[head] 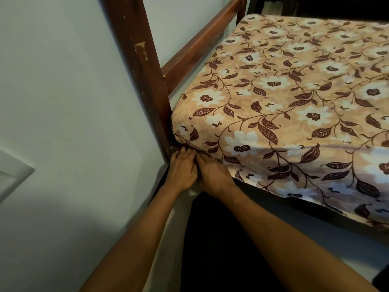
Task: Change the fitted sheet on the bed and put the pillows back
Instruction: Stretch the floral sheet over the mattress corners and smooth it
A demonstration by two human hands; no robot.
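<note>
Both hands at the near-left corner of the bed, low down, right against the post (147, 85). Sheet (294, 98), peach with white flowers and dark leaves, is spread flat over the mattress top and pulled round this corner, with the fabric bunched into folds at the bottom where the hands meet. Left hand (182, 170) has fingers curled into the bunched hem just beside the post and is gripping it. Right hand (213, 175) touches the left, knuckles up, fingertips buried under the hem. Can't tell whether it's pinching or only pushing. Further right along the near side, the hem hangs loose over the mattress edge. Rail (202, 39) runs along the far-left side between mattress and wall (63, 91). White plate (12, 173) on the wall at left.
</note>
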